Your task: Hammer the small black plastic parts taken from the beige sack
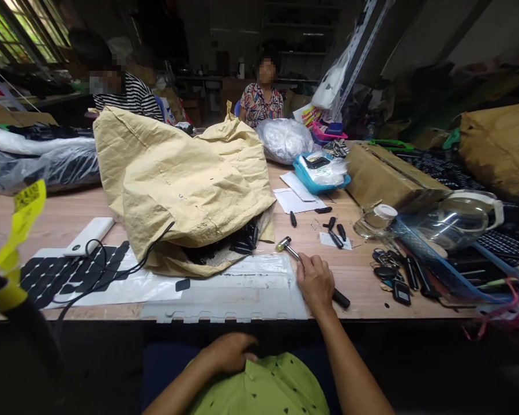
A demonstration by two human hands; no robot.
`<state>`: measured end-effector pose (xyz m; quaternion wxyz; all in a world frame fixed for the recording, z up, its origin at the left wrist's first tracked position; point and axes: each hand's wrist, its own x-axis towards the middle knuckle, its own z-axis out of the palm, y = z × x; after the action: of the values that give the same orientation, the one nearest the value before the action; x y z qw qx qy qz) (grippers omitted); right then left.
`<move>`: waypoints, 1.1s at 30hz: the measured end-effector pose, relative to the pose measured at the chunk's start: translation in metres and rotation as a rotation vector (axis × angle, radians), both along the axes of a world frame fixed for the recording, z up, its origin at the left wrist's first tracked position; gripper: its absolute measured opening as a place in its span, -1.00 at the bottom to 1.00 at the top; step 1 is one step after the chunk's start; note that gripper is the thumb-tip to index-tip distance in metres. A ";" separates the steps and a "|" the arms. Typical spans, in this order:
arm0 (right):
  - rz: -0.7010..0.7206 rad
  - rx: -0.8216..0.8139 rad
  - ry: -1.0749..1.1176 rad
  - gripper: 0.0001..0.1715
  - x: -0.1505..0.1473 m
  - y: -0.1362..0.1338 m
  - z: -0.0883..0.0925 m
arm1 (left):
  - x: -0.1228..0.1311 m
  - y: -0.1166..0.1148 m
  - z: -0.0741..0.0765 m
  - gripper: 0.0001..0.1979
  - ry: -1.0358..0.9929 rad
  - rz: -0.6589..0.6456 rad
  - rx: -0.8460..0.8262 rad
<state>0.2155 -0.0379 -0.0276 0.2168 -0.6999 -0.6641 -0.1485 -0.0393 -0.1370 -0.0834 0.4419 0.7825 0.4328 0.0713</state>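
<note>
Right now the right hand [315,282] is wrapped around the hammer [293,252], fingers curled over its shaft. The hammer lies slantwise at the front of the counter [259,314], just by the right end of a greyish mat [233,300]; its head, with one yellowish face, points away and to the left, and its black grip end sticks out past the hand on the near right. The left hand [231,351] is low, below the counter's edge, in front of the green shirt [263,389], its fingers bent; whether it holds anything I cannot tell.

Behind the mat slumps a big beige sack [185,173], its mouth gaping toward the front, with black pieces [244,239] showing inside. To its left, a white sheet [155,288] bears rows of black pads, and a white power bank [89,236] rests partly on it. A black cable [145,262] loops over the sheet and up against the sack. One loose pad [183,285] lies near the sheet's right end.

Beyond the hammer, black handles [341,231] are scattered about, some on a scrap of paper. Farther back are white papers [300,199] and a blue tray [315,184] of plastic bags. On the right stand a lidded jar [374,222] and a carton [384,178], with keys [386,272] nearer the edge. Two people sit across the counter.
</note>
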 end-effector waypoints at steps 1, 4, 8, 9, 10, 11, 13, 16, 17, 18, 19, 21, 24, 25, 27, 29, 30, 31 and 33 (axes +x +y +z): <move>0.003 -0.005 0.000 -0.68 0.000 0.000 0.000 | -0.004 0.006 0.024 -0.69 -0.088 -0.143 -0.069; 0.004 -0.008 -0.005 -0.68 -0.001 0.000 0.000 | -0.013 0.044 0.090 -0.67 -0.293 -0.161 -0.105; 0.002 0.008 -0.003 -0.69 -0.002 0.002 -0.001 | -0.015 0.112 0.120 -0.79 -0.104 0.360 0.391; 0.004 0.010 -0.001 -0.69 -0.002 0.003 -0.002 | -0.013 0.125 0.118 -0.81 -0.027 0.424 0.462; 0.006 0.012 0.000 -0.69 -0.002 0.004 -0.002 | -0.012 0.137 0.113 -0.80 0.039 0.457 0.494; 0.007 0.013 0.000 -0.69 -0.002 0.004 -0.002 | -0.010 0.145 0.108 -0.79 0.092 0.469 0.496; 0.005 0.013 -0.002 -0.70 -0.001 0.005 -0.002 | -0.007 0.155 0.100 -0.81 0.159 0.470 0.462; 0.005 -0.005 0.001 -0.70 -0.001 0.005 0.000 | -0.008 0.151 0.101 -0.85 0.186 0.463 0.453; 0.005 -0.014 0.005 -0.70 -0.002 0.004 0.000 | -0.009 0.147 0.103 -0.84 0.171 0.458 0.472; 0.005 -0.022 0.010 -0.70 -0.002 0.004 0.001 | -0.011 0.142 0.106 -0.84 0.146 0.451 0.497; 0.004 -0.028 0.015 -0.70 -0.002 0.004 0.002 | -0.013 0.135 0.107 -0.83 0.112 0.438 0.521; 0.001 -0.029 0.025 -0.70 -0.002 0.004 0.003 | -0.017 0.123 0.107 -0.85 0.040 0.380 0.537; 0.005 -0.043 0.062 -0.69 0.000 0.005 0.005 | -0.018 0.109 0.096 -0.89 -0.014 0.321 0.458; 0.010 -0.058 0.090 -0.69 0.001 0.005 0.006 | -0.018 0.107 0.091 -0.88 -0.021 0.331 0.430; 0.020 -0.085 0.183 -0.68 0.002 0.002 0.010 | -0.017 0.106 0.082 -0.87 -0.034 0.375 0.400; 0.045 -0.086 0.318 -0.66 -0.001 -0.005 0.015 | -0.015 0.106 0.078 -0.85 -0.045 0.398 0.393; 0.072 -0.077 0.391 -0.65 -0.005 -0.010 0.018 | -0.014 0.107 0.077 -0.85 -0.046 0.403 0.390; 0.113 -0.067 0.463 -0.62 -0.010 -0.015 0.021 | -0.013 0.107 0.078 -0.85 -0.046 0.408 0.387; 0.240 -0.071 0.576 -0.58 -0.024 -0.028 0.027 | -0.011 0.106 0.080 -0.85 -0.047 0.416 0.381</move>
<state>0.1919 -0.0660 -0.0011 0.3876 -0.6368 -0.6581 0.1057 -0.0504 -0.0307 -0.0039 0.2728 0.7439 0.5524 0.2589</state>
